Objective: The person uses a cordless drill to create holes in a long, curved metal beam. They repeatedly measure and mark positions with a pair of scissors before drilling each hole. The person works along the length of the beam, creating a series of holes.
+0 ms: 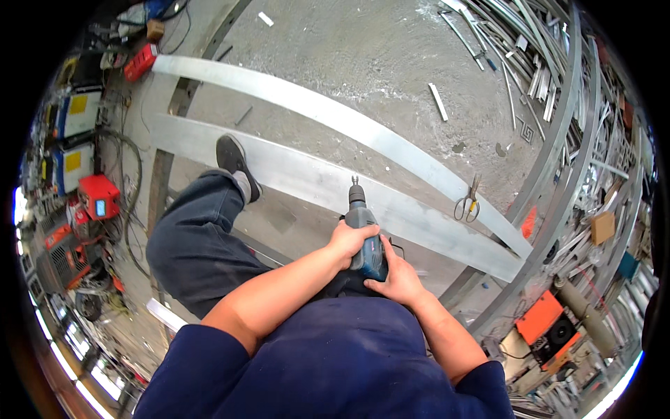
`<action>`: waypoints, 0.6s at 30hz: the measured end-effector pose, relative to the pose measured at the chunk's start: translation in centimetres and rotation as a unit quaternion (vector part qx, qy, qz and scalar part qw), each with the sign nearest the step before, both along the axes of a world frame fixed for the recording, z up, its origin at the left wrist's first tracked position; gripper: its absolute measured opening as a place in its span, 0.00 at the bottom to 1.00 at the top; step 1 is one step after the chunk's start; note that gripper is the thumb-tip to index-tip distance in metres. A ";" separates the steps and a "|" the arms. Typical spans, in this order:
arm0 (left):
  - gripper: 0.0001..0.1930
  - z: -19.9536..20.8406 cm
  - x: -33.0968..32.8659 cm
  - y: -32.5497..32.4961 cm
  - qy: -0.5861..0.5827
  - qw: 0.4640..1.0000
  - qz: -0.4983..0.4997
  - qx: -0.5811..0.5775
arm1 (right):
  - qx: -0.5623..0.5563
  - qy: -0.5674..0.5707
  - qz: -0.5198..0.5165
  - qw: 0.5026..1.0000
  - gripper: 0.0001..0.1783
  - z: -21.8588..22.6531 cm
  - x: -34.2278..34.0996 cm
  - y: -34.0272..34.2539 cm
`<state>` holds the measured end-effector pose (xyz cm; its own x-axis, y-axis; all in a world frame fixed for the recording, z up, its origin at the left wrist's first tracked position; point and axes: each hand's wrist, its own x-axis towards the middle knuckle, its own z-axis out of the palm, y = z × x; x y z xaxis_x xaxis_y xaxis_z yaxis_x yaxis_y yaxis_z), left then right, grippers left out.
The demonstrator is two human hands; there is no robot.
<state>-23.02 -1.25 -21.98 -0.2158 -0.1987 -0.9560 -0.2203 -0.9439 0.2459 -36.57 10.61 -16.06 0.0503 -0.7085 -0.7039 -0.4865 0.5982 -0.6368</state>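
Note:
A blue-grey power drill (363,241) is held in front of my body, its chuck and bit pointing away from me. My left hand (349,241) wraps round the drill's left side. On the other side my right hand (398,276) grips the rear of its body. The bit end lies over a long flat metal bar (293,167) in this view; whether it touches, I cannot tell. My left foot, in a dark shoe (234,157), rests on the same bar. Scissors (469,202) with dark handles lie on a second long metal bar (335,115) beyond it.
Metal frame rails (551,167) run along the right, with piled metal offcuts (544,63) behind. An orange machine (548,325) stands at the lower right. Red machines (100,195) and cables (132,167) crowd the left. A red box (142,61) sits by the bars' far-left end.

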 end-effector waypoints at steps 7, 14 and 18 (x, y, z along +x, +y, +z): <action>0.31 7.9 3.9 -2.9 0.042 0.964 -0.154 -0.211 | 0.006 0.002 -0.261 0.965 0.42 -9.5 -4.8 4.7; 0.41 10.0 6.0 -3.7 -0.012 0.874 -0.355 -0.331 | -0.008 0.360 -0.385 0.850 0.35 -25.8 -20.1 9.3; 0.43 9.9 6.2 -3.4 -0.045 0.866 -0.398 -0.299 | 0.086 0.431 -0.410 0.799 0.36 -28.8 -25.8 8.0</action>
